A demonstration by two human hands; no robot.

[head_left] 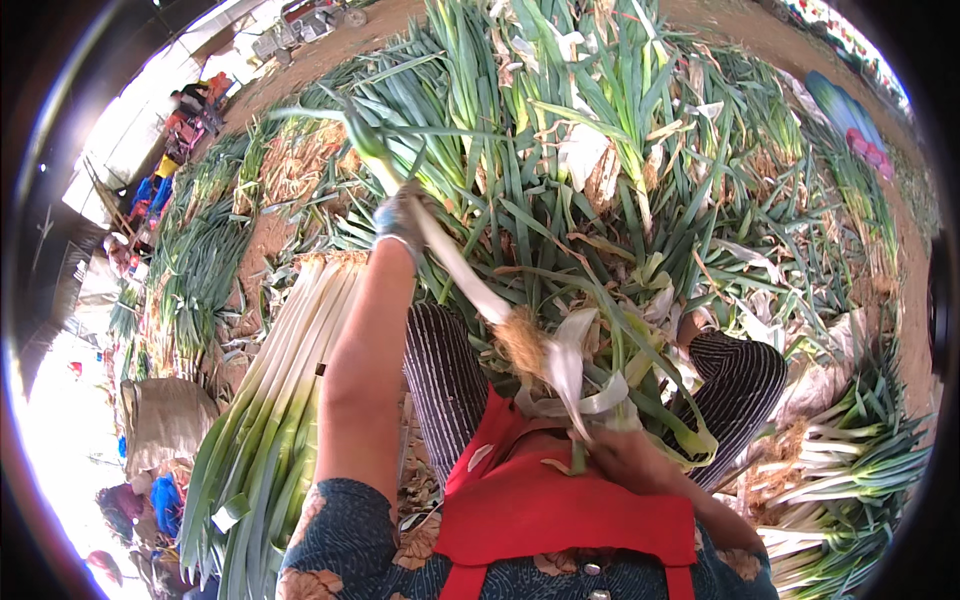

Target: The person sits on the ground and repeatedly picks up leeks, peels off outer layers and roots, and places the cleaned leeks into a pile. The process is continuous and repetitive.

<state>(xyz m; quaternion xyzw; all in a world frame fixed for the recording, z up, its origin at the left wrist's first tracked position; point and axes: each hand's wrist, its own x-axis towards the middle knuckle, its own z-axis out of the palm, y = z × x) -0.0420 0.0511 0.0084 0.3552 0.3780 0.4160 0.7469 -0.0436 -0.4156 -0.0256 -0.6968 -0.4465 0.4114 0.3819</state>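
Note:
My left hand (400,218), in a thin glove, is closed around a long green onion (462,268) where its white stalk meets the green. The onion slants across in front of me, its green top to the upper left and its bushy brown roots (522,340) toward my lap. My right hand (632,458) is low by my red apron (570,505), slightly blurred, fingers closed on a pale stripped outer leaf (566,378). More limp peeled leaves (655,385) trail beside that hand, between my knees.
To my left lies a bundle of clean white-stalked onions (310,340). A big heap of untrimmed green onions (460,100) spreads ahead. Further onions (840,470) lie at the lower right. A beige sack (165,425) stands at the left. Other people (195,95) are in the far left background.

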